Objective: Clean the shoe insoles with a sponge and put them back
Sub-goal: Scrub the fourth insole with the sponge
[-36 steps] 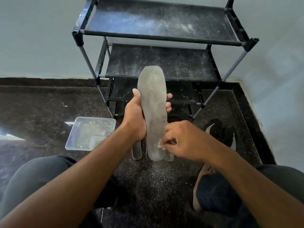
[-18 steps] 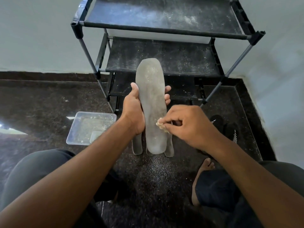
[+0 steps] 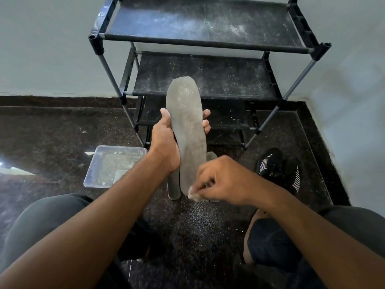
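Observation:
A long grey insole (image 3: 187, 126), dusty with pale specks, stands upright in front of me. My left hand (image 3: 166, 142) grips it around the middle, thumb on the left edge and fingertips on the right. My right hand (image 3: 223, 180) pinches a small pale sponge (image 3: 192, 193) against the insole's lower end. Other grey insoles (image 3: 174, 188) lie on the floor behind it, mostly hidden by my hands. A pair of black shoes (image 3: 279, 170) with white stripes sits on the floor to the right.
A black shoe rack (image 3: 208, 42) with dusty shelves stands against the wall ahead. A clear plastic tray (image 3: 110, 165) lies on the dark speckled floor at left. Pale dust is scattered on the floor between my knees. A wall corner closes the right side.
My right hand slid the sponge down the insole from its middle to its lower end. The insole stays in my left hand.

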